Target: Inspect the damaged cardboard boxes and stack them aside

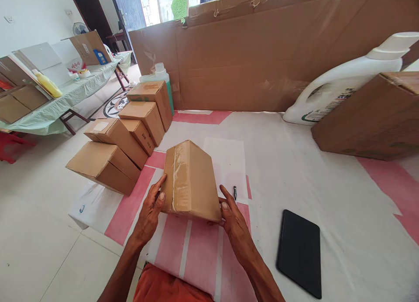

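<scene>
Between my two hands is a brown cardboard box (191, 180), tilted on the table, with clear tape running along one face. My left hand (152, 206) grips its left side, thumb toward me and fingers along the edge. At the lower right corner, my right hand (231, 219) holds the box, with the index finger stretched out and some fingers hidden behind or under it. A sheet of white paper (229, 158) lies partly behind the box. Just beyond my right fingers rests a small black pen or marker (235, 193).
Several cardboard boxes (108, 162) line the left table edge, with a green-liquid jug (160, 70) behind them. A tall cardboard panel (229, 66) stands at the back. To the right are a white detergent bottle (340, 84), a large box (369, 123) and a black tablet (299, 252).
</scene>
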`<state>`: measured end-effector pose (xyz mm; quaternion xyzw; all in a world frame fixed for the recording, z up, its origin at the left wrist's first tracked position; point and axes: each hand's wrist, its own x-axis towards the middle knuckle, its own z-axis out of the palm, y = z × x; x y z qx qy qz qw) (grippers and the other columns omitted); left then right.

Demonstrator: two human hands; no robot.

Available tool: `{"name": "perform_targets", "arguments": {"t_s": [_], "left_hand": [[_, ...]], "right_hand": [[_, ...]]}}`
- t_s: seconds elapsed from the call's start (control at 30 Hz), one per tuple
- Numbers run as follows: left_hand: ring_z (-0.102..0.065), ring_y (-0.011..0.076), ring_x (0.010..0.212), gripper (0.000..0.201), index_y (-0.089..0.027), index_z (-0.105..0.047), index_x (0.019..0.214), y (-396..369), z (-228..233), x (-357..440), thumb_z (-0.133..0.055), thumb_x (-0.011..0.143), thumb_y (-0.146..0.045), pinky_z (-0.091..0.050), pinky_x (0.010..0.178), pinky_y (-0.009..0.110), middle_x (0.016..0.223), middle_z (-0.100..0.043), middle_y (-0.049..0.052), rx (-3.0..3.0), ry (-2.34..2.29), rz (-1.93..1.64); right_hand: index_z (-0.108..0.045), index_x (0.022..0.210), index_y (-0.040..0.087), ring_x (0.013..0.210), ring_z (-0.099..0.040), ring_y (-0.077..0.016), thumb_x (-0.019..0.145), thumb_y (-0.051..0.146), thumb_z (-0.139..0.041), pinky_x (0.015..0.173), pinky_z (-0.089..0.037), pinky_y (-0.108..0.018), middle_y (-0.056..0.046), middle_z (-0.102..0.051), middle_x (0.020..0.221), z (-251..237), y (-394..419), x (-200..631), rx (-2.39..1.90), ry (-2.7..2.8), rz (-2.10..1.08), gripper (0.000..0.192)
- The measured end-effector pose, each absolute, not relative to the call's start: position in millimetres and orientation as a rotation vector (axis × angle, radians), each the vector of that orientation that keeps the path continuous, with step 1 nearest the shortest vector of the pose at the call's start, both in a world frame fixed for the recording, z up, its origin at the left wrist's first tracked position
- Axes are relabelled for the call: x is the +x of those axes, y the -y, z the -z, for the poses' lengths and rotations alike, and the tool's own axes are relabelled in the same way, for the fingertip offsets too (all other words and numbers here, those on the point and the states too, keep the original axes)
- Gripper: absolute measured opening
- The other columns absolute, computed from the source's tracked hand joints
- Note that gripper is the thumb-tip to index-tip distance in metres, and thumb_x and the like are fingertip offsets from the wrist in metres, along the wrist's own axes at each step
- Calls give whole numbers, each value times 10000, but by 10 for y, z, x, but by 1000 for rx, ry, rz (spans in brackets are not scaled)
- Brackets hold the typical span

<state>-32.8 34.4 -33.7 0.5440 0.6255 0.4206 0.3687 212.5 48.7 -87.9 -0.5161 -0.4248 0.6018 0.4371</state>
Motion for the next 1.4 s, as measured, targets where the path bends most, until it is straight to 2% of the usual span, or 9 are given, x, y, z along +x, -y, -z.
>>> {"name": "perform_targets", "arguments": {"t_s": [0.2, 0.37, 0.47, 0.53, 0.83, 1.07, 1.17, 1.3, 1.4], "left_hand": [[-451, 375, 1582, 760, -267, -552, 1609, -294, 23, -386, -456, 1034, -755, -412, 1272, 519, 1681, -520, 135, 1435, -1474, -1235], [-581, 348, 1412, 764, -226, -624, 1502, -337, -228, -338, -544, 985, -783, -484, 1170, 444, 1544, -615, 147, 1525, -1481, -1314], [-645, 228, 955, 583, -206, -720, 1167, -384, -212, -310, -550, 1008, -741, -539, 882, 332, 1099, -712, 82, 1530, -1597, -1315], [-513, 179, 736, 589, -212, -670, 952, -424, -166, -306, -490, 1019, -769, -462, 703, 291, 823, -581, 11, 1517, -1663, -1311], [-364, 158, 632, 630, -238, -419, 705, -610, 54, -387, -406, 1049, -766, -289, 612, 302, 660, -397, -32, 1472, -1848, -1209], [-439, 185, 701, 682, -236, -480, 710, -725, 151, -459, -399, 988, -854, -359, 649, 304, 729, -471, -2, 1475, -1936, -1273], [-562, 220, 824, 709, -222, -588, 773, -784, 101, -427, -406, 959, -882, -464, 722, 316, 879, -593, 50, 1485, -1933, -1292], [-510, 192, 722, 655, -223, -562, 709, -745, -69, -303, -478, 976, -815, -428, 645, 296, 752, -539, 19, 1526, -1903, -1227], [-400, 163, 635, 654, -223, -457, 614, -617, -173, -214, -521, 984, -758, -321, 569, 293, 644, -441, -5, 1547, -1904, -1158]], "right_hand": [[-548, 1618, 294, 748, -708, -217, 1018, 732, -542, 831, -642, -487, -130, -673, 1444, 404, -492, 2278, -1129, 1224, -1467, 743], [-629, 1524, 309, 815, -714, -223, 986, 735, -603, 752, -633, -390, -94, -713, 1356, 150, -587, 2299, -1056, 1290, -1333, 687], [-654, 1459, 268, 871, -720, -244, 957, 731, -655, 735, -643, -368, -89, -745, 1152, 61, -596, 2260, -1072, 1312, -1358, 683], [-664, 1405, 250, 906, -726, -257, 956, 721, -662, 728, -646, -366, -82, -732, 1067, 15, -588, 2234, -1033, 1311, -1396, 651], [-704, 1211, 255, 752, -649, -213, 978, 667, -655, 625, -526, -346, -22, -678, 873, 91, -738, 2130, -1204, 1336, -1343, 476], [-689, 1357, 318, 1338, -606, -337, 932, 737, -661, 1052, -535, -498, -91, -660, 1436, 337, -812, 2063, -1284, 1315, -1305, 597], [-518, 1567, 345, 1479, -529, -357, 897, 739, -713, 1191, -460, -554, -101, -572, 1603, 471, -767, 2019, -1153, 1312, -1480, 802], [-142, 1750, 353, 1573, -429, -383, 778, 842, -760, 1266, -379, -605, -136, -364, 1767, 425, -681, 2044, -1117, 1301, -1451, 1251], [-99, 1764, 345, 1606, -392, -371, 849, 832, -697, 1285, -365, -586, -123, -285, 1813, 216, -608, 2162, -1129, 1310, -1507, 1197]]}}
